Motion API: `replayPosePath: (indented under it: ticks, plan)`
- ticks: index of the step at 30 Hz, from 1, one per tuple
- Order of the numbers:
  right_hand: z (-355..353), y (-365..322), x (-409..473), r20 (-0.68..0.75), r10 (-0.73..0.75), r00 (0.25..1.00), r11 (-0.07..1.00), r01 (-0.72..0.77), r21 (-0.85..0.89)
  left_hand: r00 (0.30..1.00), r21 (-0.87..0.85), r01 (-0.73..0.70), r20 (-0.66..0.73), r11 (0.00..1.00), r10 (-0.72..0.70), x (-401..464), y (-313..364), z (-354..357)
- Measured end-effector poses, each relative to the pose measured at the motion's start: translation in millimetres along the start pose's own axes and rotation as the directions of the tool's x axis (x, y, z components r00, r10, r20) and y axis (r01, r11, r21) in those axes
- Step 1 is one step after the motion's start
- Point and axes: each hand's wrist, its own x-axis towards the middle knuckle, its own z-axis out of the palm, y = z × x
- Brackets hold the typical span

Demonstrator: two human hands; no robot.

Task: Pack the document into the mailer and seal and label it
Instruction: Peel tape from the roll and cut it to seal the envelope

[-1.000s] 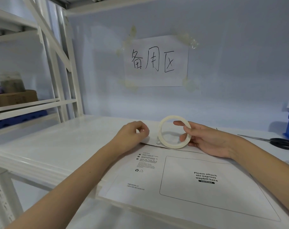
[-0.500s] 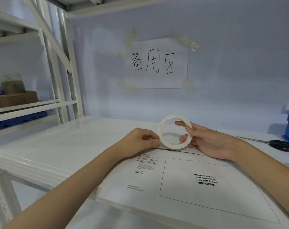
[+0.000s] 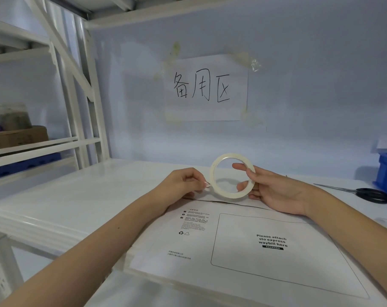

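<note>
Tape roll [image 3: 232, 176], light and rigid, is gripped by right hand [image 3: 274, 190]; its sticky, flimsy end, at nine o'clock, is pinched by left hand [image 3: 183, 185].

One head-worn view (wide-angle) looks forward and down, close over the shelf [image 3: 104, 191].

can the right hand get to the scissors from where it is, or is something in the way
Probably yes. The scissors lie in the open on the shelf, to the right of the right hand, with nothing between them. But that hand holds the tape roll, so it would need to free its fingers first.
</note>
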Motion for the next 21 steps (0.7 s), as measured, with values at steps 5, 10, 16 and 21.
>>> replayPosePath:
  ticks: [5, 10, 16, 21]
  plan:
    - [-0.4, -0.4, 0.9, 0.001, 0.008, 1.000, 1.000, -0.008, 0.011, 0.999, -0.076, 0.039, -0.019, 0.996, -0.041, -0.5, 3.4, 0.0]
    - [-2.6, 0.2, 0.0, -0.010, 0.008, 1.000, 1.000, -0.008, 0.027, 0.984, -0.299, 0.048, -0.147, 0.953, -0.096, -1.0, 4.7, -8.0]
    - [-2.3, -0.5, -1.8, -0.015, 0.011, 1.000, 0.998, -0.010, 0.054, 0.999, -0.170, 0.009, -0.033, 0.985, -0.014, -4.8, 5.3, -4.0]
    - [-0.9, -0.5, -1.6, -0.013, 0.003, 1.000, 0.999, -0.002, 0.052, 0.995, 0.197, -0.020, 0.096, 0.980, 0.001, -5.9, 1.6, 7.1]
